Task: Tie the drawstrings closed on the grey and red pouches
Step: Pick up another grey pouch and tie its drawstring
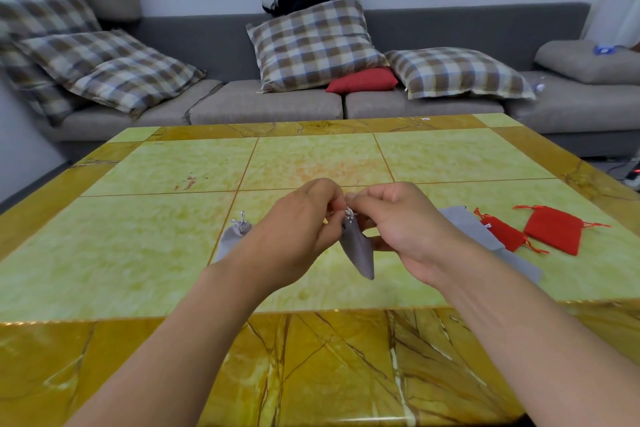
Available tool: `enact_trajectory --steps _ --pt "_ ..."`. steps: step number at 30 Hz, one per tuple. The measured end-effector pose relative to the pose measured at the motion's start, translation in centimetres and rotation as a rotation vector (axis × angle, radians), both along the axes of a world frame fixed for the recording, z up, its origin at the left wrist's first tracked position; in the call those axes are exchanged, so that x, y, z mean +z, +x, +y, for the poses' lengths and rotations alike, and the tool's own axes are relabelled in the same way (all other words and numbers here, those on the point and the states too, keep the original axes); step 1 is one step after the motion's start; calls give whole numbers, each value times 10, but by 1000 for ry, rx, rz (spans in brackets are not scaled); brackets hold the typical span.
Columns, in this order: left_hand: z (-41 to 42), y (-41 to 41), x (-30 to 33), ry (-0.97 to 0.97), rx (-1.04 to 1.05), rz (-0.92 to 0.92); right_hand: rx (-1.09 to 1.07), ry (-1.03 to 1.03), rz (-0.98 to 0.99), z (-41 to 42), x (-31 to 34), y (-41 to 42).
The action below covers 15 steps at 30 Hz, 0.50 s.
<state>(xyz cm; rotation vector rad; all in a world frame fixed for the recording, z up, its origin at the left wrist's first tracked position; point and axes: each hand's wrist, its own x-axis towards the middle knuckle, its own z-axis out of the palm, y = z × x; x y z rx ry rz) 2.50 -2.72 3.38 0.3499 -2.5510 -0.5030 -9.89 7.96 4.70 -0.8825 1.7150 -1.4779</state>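
Note:
A grey pouch hangs above the table between my hands, its neck gathered at the top. My left hand and my right hand each pinch its pale drawstrings at the neck, fingertips almost touching. A second grey pouch with a knotted cord lies on the table left of my left wrist, partly hidden by it. More flat grey pouches lie behind my right wrist. Two red pouches with loose red strings lie flat at the right.
The yellow-green marble table has an ochre border and a near edge just below my forearms. Beyond it stands a grey sofa with checked cushions, a small red cushion and a dark bundle of clothes on top.

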Motion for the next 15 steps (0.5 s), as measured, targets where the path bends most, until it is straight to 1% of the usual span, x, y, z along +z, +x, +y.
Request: enact_trajectory --steps 5,10,15 --pt "-4 1 -3 107 10 136 -40 -66 -81 1 0 -6" --pt "-2 1 -5 188 25 214 -43 -136 -11 1 -1 -4" --pt "1 1 -5 297 -15 268 -32 -175 34 2 -1 -2"
